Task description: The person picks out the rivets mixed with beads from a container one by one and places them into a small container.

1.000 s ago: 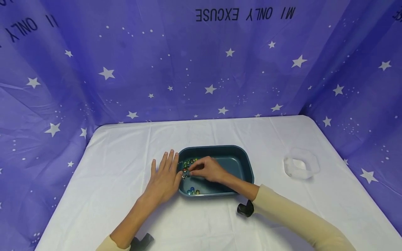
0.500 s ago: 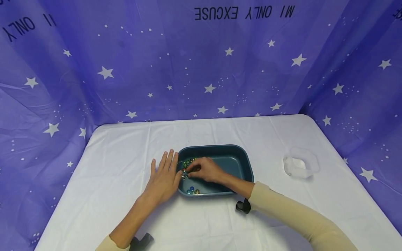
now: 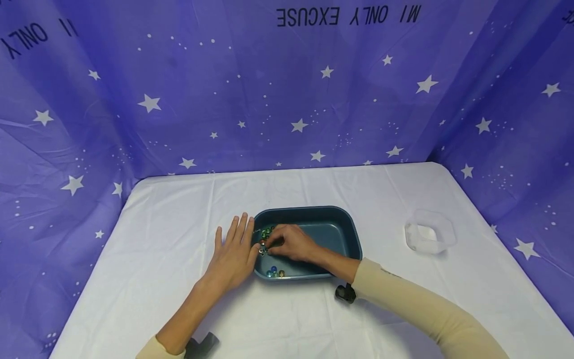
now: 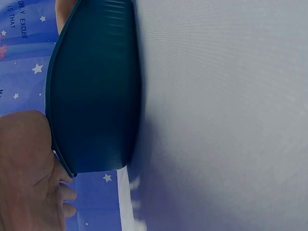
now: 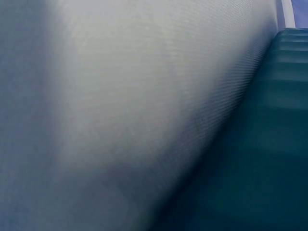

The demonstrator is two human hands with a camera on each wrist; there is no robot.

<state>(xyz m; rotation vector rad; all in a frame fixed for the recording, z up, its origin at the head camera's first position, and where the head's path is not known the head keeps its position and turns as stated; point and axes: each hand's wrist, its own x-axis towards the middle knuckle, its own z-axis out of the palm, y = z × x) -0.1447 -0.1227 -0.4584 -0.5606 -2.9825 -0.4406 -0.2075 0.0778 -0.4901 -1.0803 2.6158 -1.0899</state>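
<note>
Marbles [image 3: 266, 233] sit at nine and seven o'clock in the tray [image 3: 329, 237]. The left hand [image 3: 230, 257] has straight, spread fingers; whether the right hand [image 3: 293, 242] pinches one, I can't tell. Its nudge could mix the groups.

teal basin [image 3: 323, 234] — marbles [image 3: 274, 269] in green, blue and amber — violet curtain [image 3: 269, 60] (white stars [image 3: 299, 125], black lettering [image 3: 307, 17]), white tablecloth [image 3: 179, 209].
</note>
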